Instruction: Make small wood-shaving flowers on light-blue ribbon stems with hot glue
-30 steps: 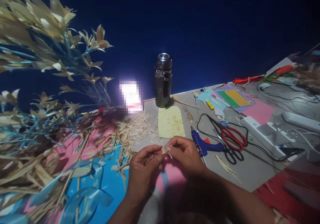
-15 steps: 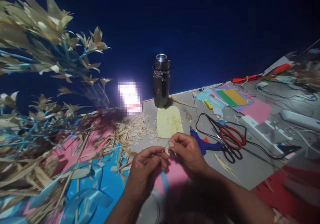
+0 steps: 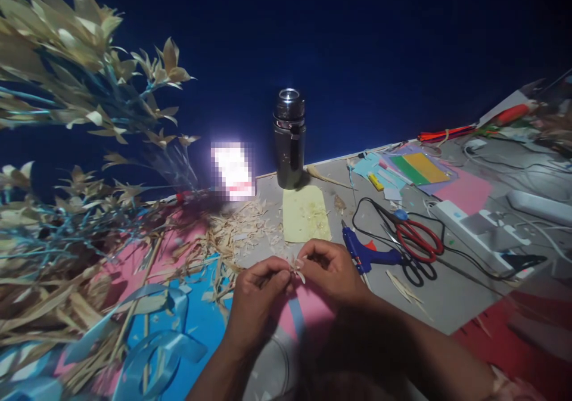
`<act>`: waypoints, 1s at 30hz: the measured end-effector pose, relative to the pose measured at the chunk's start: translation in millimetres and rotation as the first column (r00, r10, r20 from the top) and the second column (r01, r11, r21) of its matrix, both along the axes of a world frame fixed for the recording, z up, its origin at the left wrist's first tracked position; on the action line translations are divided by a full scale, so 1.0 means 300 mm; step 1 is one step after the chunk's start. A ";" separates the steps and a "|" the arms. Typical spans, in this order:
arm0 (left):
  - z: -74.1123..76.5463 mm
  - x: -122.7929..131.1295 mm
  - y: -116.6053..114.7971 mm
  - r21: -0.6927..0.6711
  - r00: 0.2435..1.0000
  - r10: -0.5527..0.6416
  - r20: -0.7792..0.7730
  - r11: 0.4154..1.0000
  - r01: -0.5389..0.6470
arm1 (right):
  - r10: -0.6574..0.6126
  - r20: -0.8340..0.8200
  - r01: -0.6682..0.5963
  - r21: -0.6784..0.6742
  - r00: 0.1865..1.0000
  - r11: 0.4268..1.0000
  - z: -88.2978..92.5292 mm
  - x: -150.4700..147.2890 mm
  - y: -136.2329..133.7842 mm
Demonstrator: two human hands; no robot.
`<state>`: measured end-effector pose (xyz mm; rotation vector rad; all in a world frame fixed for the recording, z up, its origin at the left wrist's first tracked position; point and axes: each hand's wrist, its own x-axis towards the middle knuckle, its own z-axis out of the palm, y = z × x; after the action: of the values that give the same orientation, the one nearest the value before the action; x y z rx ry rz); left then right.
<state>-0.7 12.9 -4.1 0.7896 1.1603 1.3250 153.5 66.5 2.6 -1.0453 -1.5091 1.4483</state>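
Observation:
Between the fingertips of both hands is a small pale flower of dried husk strips (image 3: 297,266). My left hand (image 3: 258,291) pinches it from one side with thumb and forefinger. My right hand (image 3: 334,273) grips it from the other side, fingers curled, hiding part of it. Beneath the hands lies pink paper (image 3: 310,308) with a blue band. Just beyond them is a yellow sheet (image 3: 306,213) bearing small scraps. A blue glue gun (image 3: 369,255) rests right of my right hand, touching neither hand.
A dark thermos (image 3: 290,151) stands at the back beside a bright blurred panel (image 3: 235,171). Husk flowers on blue stems (image 3: 134,91) rise at left, above husk scraps (image 3: 236,225) and blue ribbon (image 3: 152,347). Red-handled scissors (image 3: 420,240) and a power strip (image 3: 473,234) lie right.
My left fingers have drawn in closer around the husk flower, and its strips now point differently. The view has shifted slightly; the other things stay in place.

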 end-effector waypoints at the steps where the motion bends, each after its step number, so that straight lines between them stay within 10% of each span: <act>1: -0.001 0.000 0.000 -0.004 1.000 -0.011 0.012 1.000 0.011 | -0.001 0.005 0.000 0.006 1.000 1.000 -0.001 0.000 0.000; 15: -0.042 -0.006 0.005 -0.096 0.951 0.023 0.309 0.995 0.007 | 0.020 -0.014 -0.020 0.011 1.000 1.000 0.016 0.005 -0.002; 30: -0.012 0.018 0.020 -0.144 0.941 0.147 0.305 0.984 -0.107 | 0.039 0.015 -0.038 -0.028 0.999 0.999 -0.012 -0.004 -0.003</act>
<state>4.7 19.0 -7.6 0.3973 1.0389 1.4099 152.2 65.7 -0.8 -1.0520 -1.5319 1.4946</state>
